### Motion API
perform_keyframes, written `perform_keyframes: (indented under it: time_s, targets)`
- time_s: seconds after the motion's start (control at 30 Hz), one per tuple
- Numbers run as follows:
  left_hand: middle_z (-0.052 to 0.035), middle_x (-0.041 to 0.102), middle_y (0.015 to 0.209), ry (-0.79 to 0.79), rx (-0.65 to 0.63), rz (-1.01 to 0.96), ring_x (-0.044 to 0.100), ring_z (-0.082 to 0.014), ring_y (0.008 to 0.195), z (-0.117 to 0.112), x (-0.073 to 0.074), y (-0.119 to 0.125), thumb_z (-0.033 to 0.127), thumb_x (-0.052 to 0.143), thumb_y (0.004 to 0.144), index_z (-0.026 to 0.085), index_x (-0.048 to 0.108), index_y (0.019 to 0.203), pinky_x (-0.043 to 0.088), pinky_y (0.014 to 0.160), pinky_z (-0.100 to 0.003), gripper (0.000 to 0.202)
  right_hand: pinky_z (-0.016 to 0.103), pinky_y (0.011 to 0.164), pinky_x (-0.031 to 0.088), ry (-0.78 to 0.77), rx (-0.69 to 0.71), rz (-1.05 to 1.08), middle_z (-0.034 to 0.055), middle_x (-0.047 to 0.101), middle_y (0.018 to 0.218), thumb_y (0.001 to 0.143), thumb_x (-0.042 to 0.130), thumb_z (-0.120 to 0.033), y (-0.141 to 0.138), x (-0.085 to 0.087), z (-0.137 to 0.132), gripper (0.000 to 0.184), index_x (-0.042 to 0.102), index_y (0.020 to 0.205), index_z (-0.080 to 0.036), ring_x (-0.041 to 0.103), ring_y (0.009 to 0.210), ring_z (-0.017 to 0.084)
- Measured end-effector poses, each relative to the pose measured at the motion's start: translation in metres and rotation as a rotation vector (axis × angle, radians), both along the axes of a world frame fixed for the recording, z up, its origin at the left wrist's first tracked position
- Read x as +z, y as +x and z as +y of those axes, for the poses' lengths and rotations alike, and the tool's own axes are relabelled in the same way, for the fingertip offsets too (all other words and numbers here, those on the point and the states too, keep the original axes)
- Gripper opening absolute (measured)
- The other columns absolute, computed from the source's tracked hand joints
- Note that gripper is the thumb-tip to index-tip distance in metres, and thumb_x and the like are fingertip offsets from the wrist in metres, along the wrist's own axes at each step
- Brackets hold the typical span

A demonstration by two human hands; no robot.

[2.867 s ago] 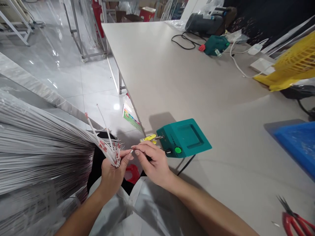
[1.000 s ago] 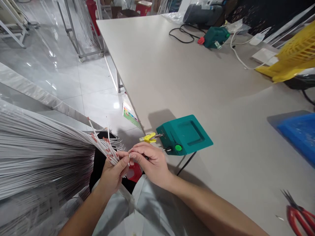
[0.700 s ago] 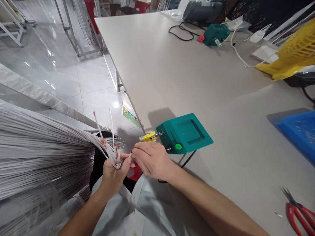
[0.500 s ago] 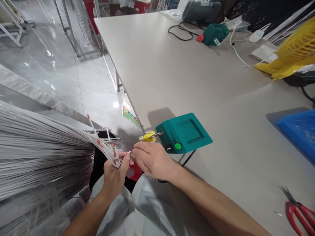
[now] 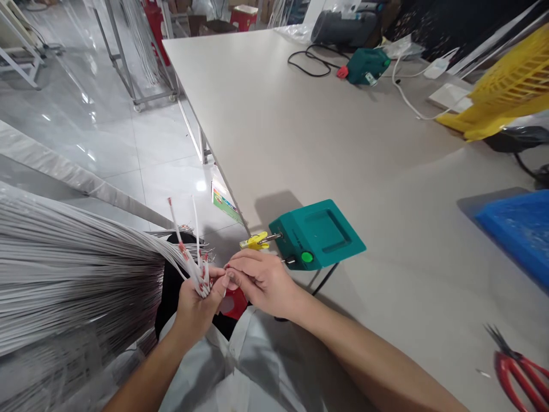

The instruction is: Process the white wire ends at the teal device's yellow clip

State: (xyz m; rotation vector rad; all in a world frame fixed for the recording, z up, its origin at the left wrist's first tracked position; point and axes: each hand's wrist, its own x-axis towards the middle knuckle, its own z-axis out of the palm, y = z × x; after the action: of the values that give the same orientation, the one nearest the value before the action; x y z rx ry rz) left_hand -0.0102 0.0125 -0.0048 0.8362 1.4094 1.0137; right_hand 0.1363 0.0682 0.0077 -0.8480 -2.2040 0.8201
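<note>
My left hand (image 5: 199, 306) is closed around a bundle of white wires (image 5: 196, 277) with reddish ends, which point upward out of the grip. My right hand (image 5: 266, 280) meets it at the fingertips, pinching at a wire end that is mostly hidden between the fingers. Just beyond my right hand, a green device (image 5: 319, 234) with a bright green button sits at the table's edge. A yellow clip (image 5: 256, 240) is attached to a metal post on the device's near side.
A thick mass of white wires (image 5: 77, 263) hangs at left. On the table (image 5: 266, 126) are red-handled scissors-like pliers (image 5: 517, 366), a blue tray (image 5: 521, 226), a yellow fan (image 5: 506, 91) and a second green device (image 5: 366, 66). A red stool (image 5: 235, 306) shows below my hands.
My right fingertips have closed in against my left thumb, and the wire tip that showed between them is now covered. The view has shifted slightly.
</note>
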Motion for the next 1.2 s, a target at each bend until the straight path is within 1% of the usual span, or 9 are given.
perform_keyframes:
  time_s: [0.23, 0.33, 0.4, 0.47, 0.57, 0.73, 0.87, 1.07, 1.2]
  targets:
    - [0.0068, 0.041, 0.042, -0.033, 0.050, 0.099, 0.034, -0.0057, 0.040, 0.002, -0.003, 0.002, 0.022, 0.063, 0.068, 0.014, 0.061, 0.060, 0.028, 0.039, -0.018, 0.010, 0.025, 0.051, 0.038, 0.397, 0.018, -0.287, 0.0044, 0.062, 0.068, 0.083, 0.042, -0.017, 0.001, 0.001, -0.001, 0.022, 0.060, 0.071, -0.015, 0.054, 0.058, 0.013]
    - [0.0069, 0.041, 0.040, -0.049, 0.104, 0.070, 0.035, -0.0058, 0.038, 0.004, -0.003, 0.002, 0.023, 0.062, 0.068, 0.014, 0.060, 0.060, 0.029, 0.039, -0.018, 0.012, 0.026, 0.051, 0.037, 0.382, -0.002, -0.299, 0.0032, 0.061, 0.066, 0.082, 0.042, -0.017, 0.003, 0.009, -0.002, 0.021, 0.058, 0.069, -0.016, 0.051, 0.054, 0.012]
    - [0.0057, 0.046, 0.042, -0.036, 0.151, 0.029, 0.037, -0.0059, 0.038, 0.006, -0.004, 0.001, 0.026, 0.062, 0.070, 0.014, 0.061, 0.065, 0.030, 0.039, -0.018, 0.013, 0.025, 0.056, 0.041, 0.343, -0.051, -0.272, 0.0037, 0.062, 0.069, 0.081, 0.042, -0.016, 0.008, 0.017, -0.001, 0.019, 0.058, 0.071, -0.016, 0.055, 0.060, 0.013]
    - [0.0041, 0.055, 0.050, -0.017, 0.189, -0.026, 0.038, -0.0054, 0.038, 0.008, -0.005, -0.001, 0.027, 0.062, 0.071, 0.014, 0.063, 0.084, 0.031, 0.039, -0.018, 0.018, 0.028, 0.066, 0.044, 0.391, -0.145, -0.293, 0.0063, 0.065, 0.079, 0.083, 0.045, -0.018, 0.016, 0.025, 0.004, 0.015, 0.059, 0.080, -0.015, 0.059, 0.074, 0.016]
    - [0.0034, 0.061, 0.060, 0.015, 0.181, -0.082, 0.039, -0.0049, 0.038, 0.011, -0.006, -0.001, 0.026, 0.062, 0.072, 0.016, 0.055, 0.114, 0.033, 0.041, -0.019, 0.043, 0.038, 0.079, 0.042, 0.499, -0.204, -0.547, 0.0114, 0.064, 0.097, 0.084, 0.050, -0.023, 0.028, 0.032, 0.014, 0.022, 0.059, 0.100, -0.012, 0.056, 0.094, 0.025]
    - [0.0030, 0.062, 0.060, 0.017, 0.106, -0.057, 0.041, -0.0050, 0.037, 0.019, -0.003, 0.004, 0.025, 0.060, 0.073, 0.014, 0.060, 0.108, 0.033, 0.039, -0.019, 0.037, 0.048, 0.093, 0.033, 0.589, -0.106, -0.895, 0.0127, 0.064, 0.099, 0.085, 0.042, -0.009, 0.038, 0.033, 0.027, 0.030, 0.057, 0.111, -0.010, 0.049, 0.106, 0.031]
    - [0.0007, 0.065, 0.064, 0.058, 0.071, -0.029, 0.040, -0.0051, 0.037, 0.025, -0.002, 0.008, 0.026, 0.060, 0.075, 0.013, 0.058, 0.113, 0.033, 0.038, -0.020, 0.041, 0.051, 0.094, 0.033, 0.607, -0.031, -0.935, 0.0141, 0.064, 0.090, 0.082, 0.041, -0.005, 0.036, 0.039, 0.034, 0.029, 0.061, 0.103, -0.008, 0.051, 0.099, 0.031]
    - [0.0002, 0.065, 0.064, 0.071, 0.072, -0.007, 0.039, -0.0056, 0.037, 0.030, 0.002, 0.014, 0.028, 0.066, 0.070, 0.015, 0.061, 0.111, 0.034, 0.039, -0.021, 0.043, 0.053, 0.095, 0.033, 0.512, 0.105, -0.865, 0.0076, 0.061, 0.062, 0.074, 0.048, 0.000, 0.033, 0.044, 0.049, 0.026, 0.064, 0.068, -0.018, 0.054, 0.084, 0.027]
    - [0.0021, 0.062, 0.058, 0.045, 0.102, -0.009, 0.040, -0.0060, 0.041, 0.033, 0.004, 0.020, 0.026, 0.071, 0.064, 0.014, 0.065, 0.103, 0.034, 0.040, -0.021, 0.042, 0.053, 0.094, 0.033, 0.502, 0.124, -0.937, 0.0068, 0.063, 0.062, 0.074, 0.049, -0.002, 0.032, 0.043, 0.054, 0.022, 0.064, 0.066, -0.018, 0.055, 0.075, 0.023]
